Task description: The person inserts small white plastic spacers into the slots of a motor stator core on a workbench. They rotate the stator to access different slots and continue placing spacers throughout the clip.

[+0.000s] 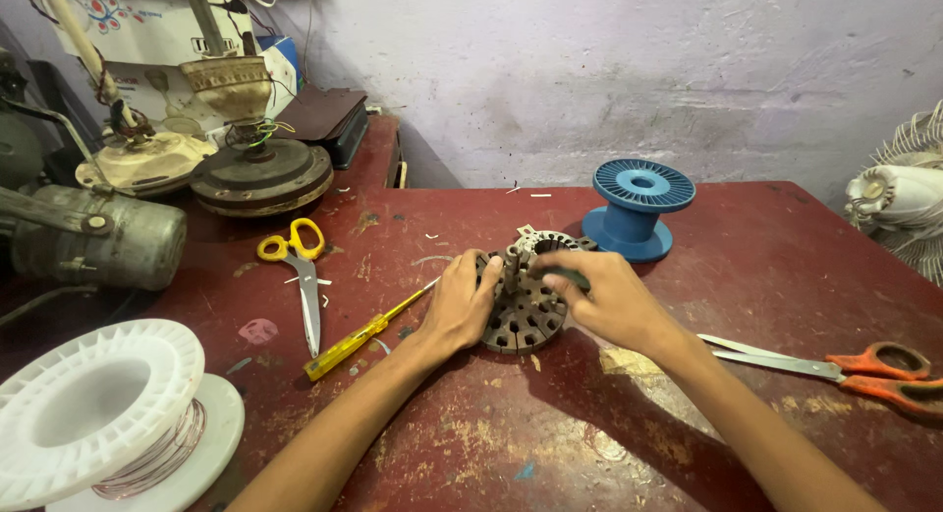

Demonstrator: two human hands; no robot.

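I see both hands meet over a round slotted metal core [526,311] that lies flat on the red worktop [747,267]. My left hand [460,304] cups the core's left edge, its fingers [488,269] curled and pressed against the rim, thumb toward the centre. My right hand [607,298] covers the core's right side; its fingers [552,264] are bent together and pinch something small at the core's upper rim, beside a pale strip standing up between the two sets of fingertips. What exactly is pinched I cannot tell, since the knuckles hide it.

Just beyond the right fingers stands an empty blue spool [637,210], near the core but apart from it. Left of the left fingers, a yellow-handled screwdriver [361,337] lies slantwise, its tip pointing toward that hand's thumb. Farther left lie yellow-handled scissors [300,267], blades pointing toward me. Right of the right wrist, well apart from the fingers, orange-handled scissors [835,363] rest with blades pointing toward the forearm.

At the near left corner, far from either hand, sits a white spool [108,414] wound with thin copper-coloured wire. Beyond it at the far left stand two worn fan motors [257,168] and a grey cylinder [98,235].
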